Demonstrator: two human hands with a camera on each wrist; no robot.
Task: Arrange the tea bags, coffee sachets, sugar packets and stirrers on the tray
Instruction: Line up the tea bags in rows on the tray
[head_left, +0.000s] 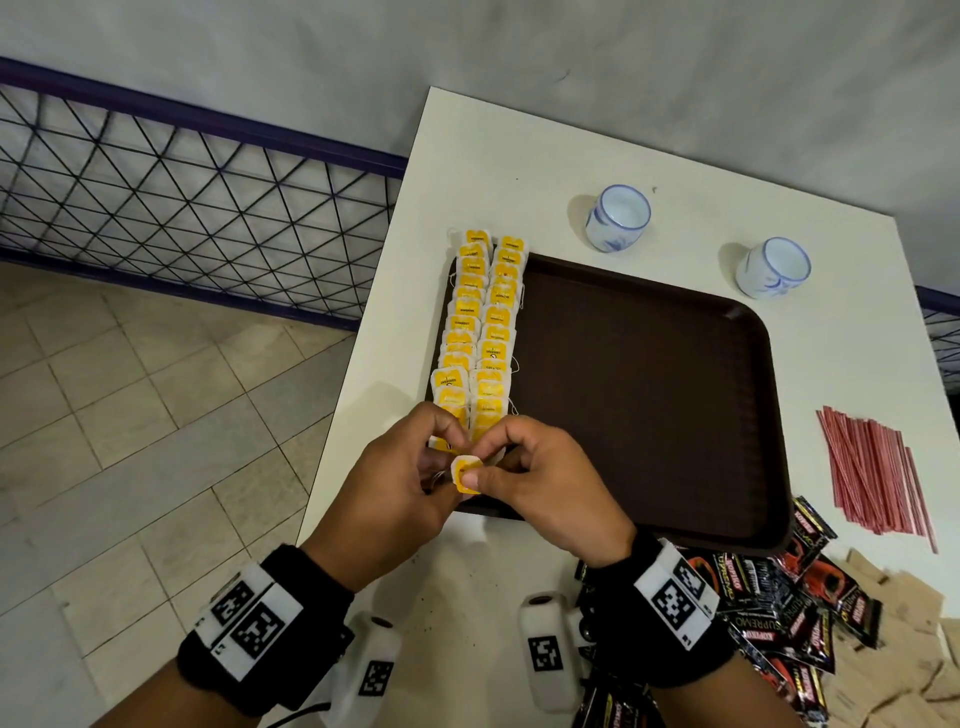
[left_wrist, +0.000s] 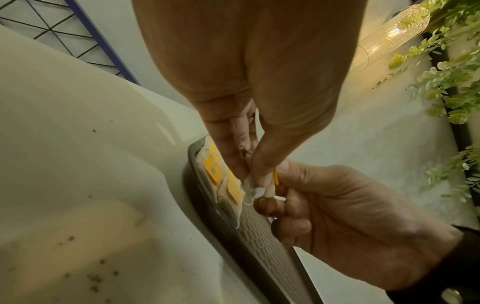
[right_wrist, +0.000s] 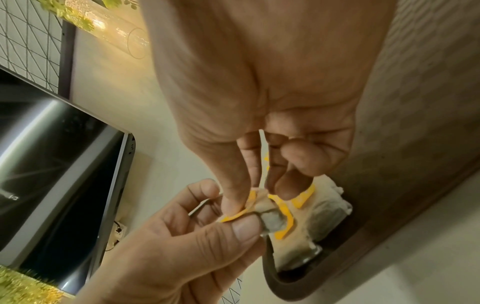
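Both hands meet over the near left corner of the dark brown tray (head_left: 649, 389). My left hand (head_left: 444, 470) and right hand (head_left: 485, 470) pinch one yellow-tagged tea bag (head_left: 460, 468) between them. In the left wrist view the left fingertips (left_wrist: 241, 170) pinch the bag (left_wrist: 255, 190) from above; in the right wrist view the right thumb (right_wrist: 233, 197) presses its yellow tag (right_wrist: 235, 216). Two long columns of tea bags (head_left: 480, 322) lie along the tray's left side. Red stirrers (head_left: 872, 473), black coffee sachets (head_left: 795, 597) and brown sugar packets (head_left: 904, 649) lie on the table to the right.
Two white-and-blue cups (head_left: 618, 218) (head_left: 774, 267) stand on the white table (head_left: 519, 156) behind the tray. The table's left edge drops to a tiled floor (head_left: 156, 389), with a wire-grid railing (head_left: 182, 182) beyond. Most of the tray's floor is bare.
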